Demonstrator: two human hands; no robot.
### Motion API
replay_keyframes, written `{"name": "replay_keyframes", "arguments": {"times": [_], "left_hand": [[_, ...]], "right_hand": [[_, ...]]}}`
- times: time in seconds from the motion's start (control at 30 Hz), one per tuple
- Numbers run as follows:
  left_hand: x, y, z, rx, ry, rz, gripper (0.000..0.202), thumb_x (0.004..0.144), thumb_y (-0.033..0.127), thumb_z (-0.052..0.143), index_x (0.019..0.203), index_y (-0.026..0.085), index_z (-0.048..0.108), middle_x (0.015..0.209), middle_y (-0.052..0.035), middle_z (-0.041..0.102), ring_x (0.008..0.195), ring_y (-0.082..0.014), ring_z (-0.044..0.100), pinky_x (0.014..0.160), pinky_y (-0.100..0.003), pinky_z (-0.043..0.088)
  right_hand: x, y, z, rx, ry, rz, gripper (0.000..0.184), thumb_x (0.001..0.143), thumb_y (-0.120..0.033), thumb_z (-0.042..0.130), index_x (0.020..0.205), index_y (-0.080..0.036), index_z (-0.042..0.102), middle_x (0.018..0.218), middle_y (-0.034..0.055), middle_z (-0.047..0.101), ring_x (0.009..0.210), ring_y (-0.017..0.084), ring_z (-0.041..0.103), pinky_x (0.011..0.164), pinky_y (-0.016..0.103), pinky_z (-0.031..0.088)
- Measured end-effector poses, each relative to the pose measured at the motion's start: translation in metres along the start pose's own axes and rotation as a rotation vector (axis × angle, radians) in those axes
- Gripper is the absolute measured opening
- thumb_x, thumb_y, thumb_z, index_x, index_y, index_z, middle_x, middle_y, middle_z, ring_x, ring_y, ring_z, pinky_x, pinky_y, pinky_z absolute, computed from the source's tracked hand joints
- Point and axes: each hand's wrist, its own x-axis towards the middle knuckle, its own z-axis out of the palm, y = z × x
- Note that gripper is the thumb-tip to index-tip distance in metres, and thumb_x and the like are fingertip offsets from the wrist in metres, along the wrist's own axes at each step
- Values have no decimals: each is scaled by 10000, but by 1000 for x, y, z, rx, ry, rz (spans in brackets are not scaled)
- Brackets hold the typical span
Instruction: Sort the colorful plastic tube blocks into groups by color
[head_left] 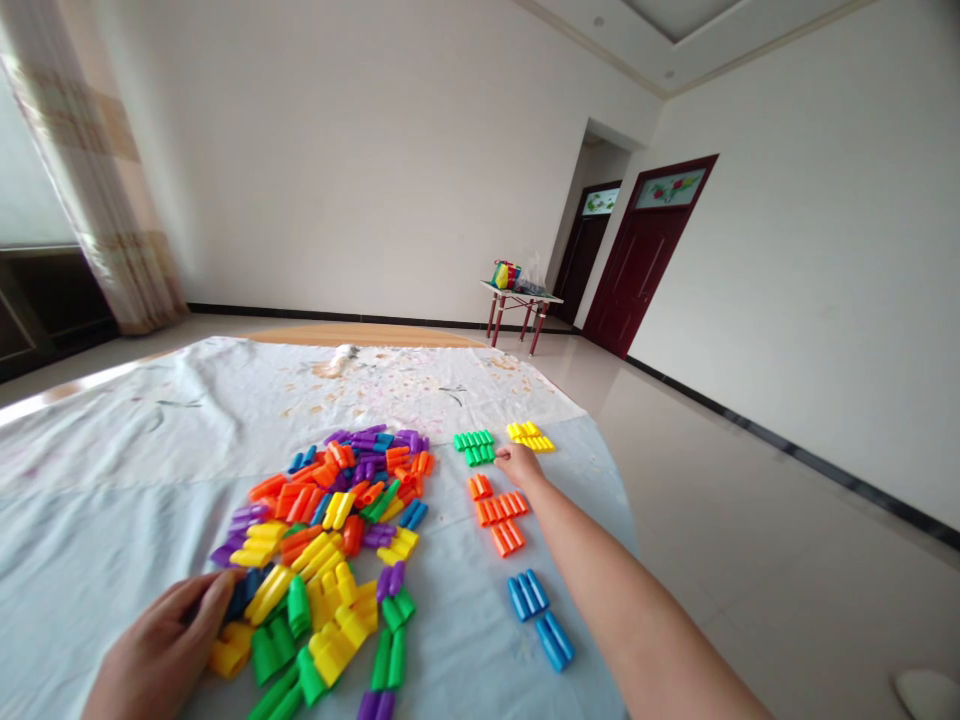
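Observation:
My left hand (169,635) is at the near left edge of a mixed pile of plastic building blocks, its thumb and fingers closed on a dark blue block (246,592). Around it lie yellow blocks (337,640) and green blocks (274,648). My right hand (519,466) reaches across to the right side of the table. Its fingertips are pinched together at the right end of a group of green blocks (474,445), touching the end one. Just beyond that hand sits a group of yellow blocks (531,436), with orange blocks (501,510) nearer to me.
Blue blocks (541,618) lie in two short pieces at the near right. Orange and purple blocks (371,468) fill the pile's far part. A pale cloth (225,400) covers the round table. Beyond, a small table (517,295) carries a colourful bag near a dark red door (649,250).

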Motion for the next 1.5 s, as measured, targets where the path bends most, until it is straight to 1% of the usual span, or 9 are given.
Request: {"name": "replay_keyframes", "arguments": {"times": [0.2,0.4,0.57,0.7,0.8,0.93,1.1,1.23,1.5], "left_hand": [[-8,32,-15,-92,-61,-134,441,609,610,457,768,267,684,834,-25,717,766,-255,648,699,-341,498],[-10,31,-14,-88,-94,-77,412,661,551,494,826,223,683,820,-26,711,768,-216,636,675,-286,478],[-10,30,-13,-87,-104,-79,408,689,535,498,862,214,680,844,-21,708,785,-204,633,670,-264,470],[-10,33,-16,-97,-115,-85,410,659,529,512,847,211,690,855,-26,708,803,-214,635,682,-266,473],[-11,34,-18,-111,-113,-75,407,658,524,514,852,214,692,873,-28,710,811,-218,636,680,-269,479],[-15,37,-19,-125,-94,-53,398,693,505,512,863,187,683,857,-44,704,780,-207,628,648,-259,471],[-22,44,-18,-141,-93,-34,408,742,492,482,884,162,675,842,-59,694,751,-189,615,655,-256,464],[-23,43,-16,-153,-82,-18,431,744,519,470,867,163,680,825,-64,695,731,-196,614,634,-264,469],[-22,39,-15,-167,-76,-20,426,740,519,475,882,172,677,837,-61,703,722,-196,622,618,-261,466]], "right_hand": [[-5,-12,-6,14,19,-12,201,697,-70,634,833,-190,721,895,48,733,889,201,669,801,274,485],[-30,-43,-39,137,63,-123,199,783,-130,574,930,-155,706,956,76,719,900,191,653,834,290,488],[-102,-90,-49,397,41,-340,223,859,-255,534,1004,-168,680,944,46,709,837,152,649,764,260,516],[-166,-114,-26,569,-17,-477,191,846,-269,557,945,-185,696,849,32,692,740,135,631,666,232,510],[-187,-117,-4,584,-43,-459,180,842,-245,554,923,-170,697,841,39,688,722,131,626,650,224,502],[-192,-110,13,562,-13,-430,176,840,-223,544,910,-156,691,829,54,688,720,139,624,648,230,498],[-196,-102,21,472,23,-510,179,839,-170,521,916,-166,682,845,63,664,769,156,607,703,270,501],[-198,-100,27,433,0,-559,194,826,-138,536,956,-186,673,927,71,651,912,184,589,786,307,503],[-200,-101,26,377,-92,-531,189,780,-149,616,959,-187,663,881,57,638,879,189,591,822,331,495]]}}
